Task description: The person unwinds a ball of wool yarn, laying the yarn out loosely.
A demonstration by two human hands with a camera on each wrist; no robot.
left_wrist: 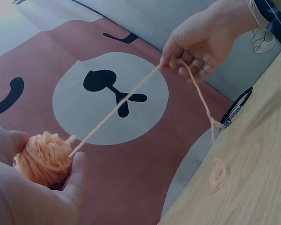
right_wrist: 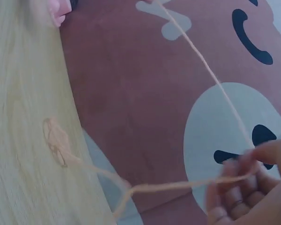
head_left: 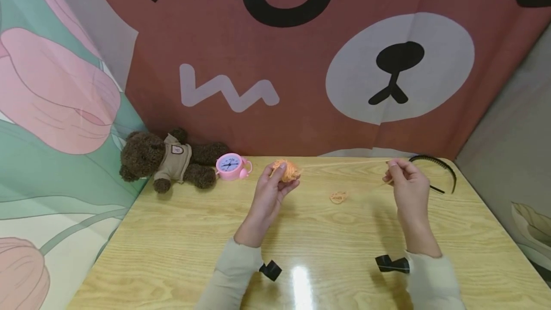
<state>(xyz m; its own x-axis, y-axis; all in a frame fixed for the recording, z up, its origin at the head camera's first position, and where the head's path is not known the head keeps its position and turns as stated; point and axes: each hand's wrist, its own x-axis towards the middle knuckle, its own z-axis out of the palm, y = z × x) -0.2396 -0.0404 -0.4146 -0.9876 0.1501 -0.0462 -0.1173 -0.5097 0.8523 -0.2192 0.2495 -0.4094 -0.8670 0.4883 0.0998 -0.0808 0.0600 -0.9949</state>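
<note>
My left hand grips a small ball of peach-orange yarn between thumb and fingers, up over the table. From the ball a strand of yarn runs taut across to my right hand, which pinches it between thumb and curled fingers. Past the right fingers the strand hangs down, with a knot or branch in it in the left wrist view. It leads to a loose little coil of the same yarn lying on the table between the hands.
A brown teddy bear in a beige shirt lies at the back left of the wooden table. Beside it stands a pink alarm clock. A black toothed headband lies at the back right, behind the right hand. A bear-print curtain hangs behind.
</note>
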